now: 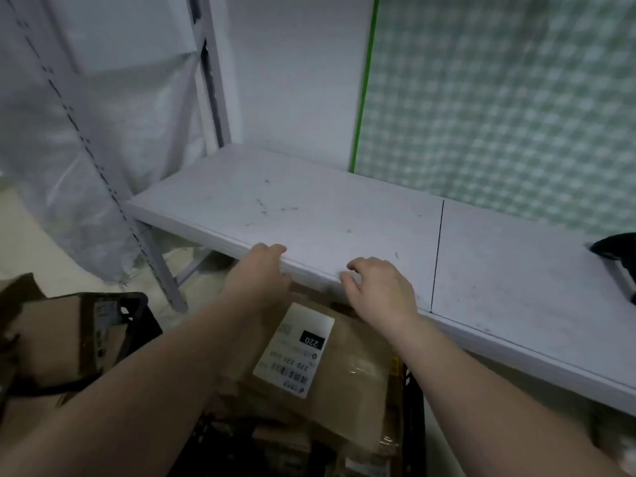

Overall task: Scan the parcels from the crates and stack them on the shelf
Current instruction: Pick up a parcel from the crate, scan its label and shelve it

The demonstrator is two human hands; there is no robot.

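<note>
I read this as the pick-up step: both my hands reach past the top parcel [309, 366] in the crate [411, 401] below the shelf [309, 208] edge. My left hand [258, 273] and right hand [382, 290] have loosely curled, empty fingers [347, 280] resting at the shelf lip, at 12 o'clock from the parcel. Its label [294, 349] faces up (printed 220, upside down to me), long axis running 6 to 12, tilted slightly right. Next I would grip its far edge, lift, and scan; the dark object at 3 o'clock [616, 249] may be the scanner.
</note>
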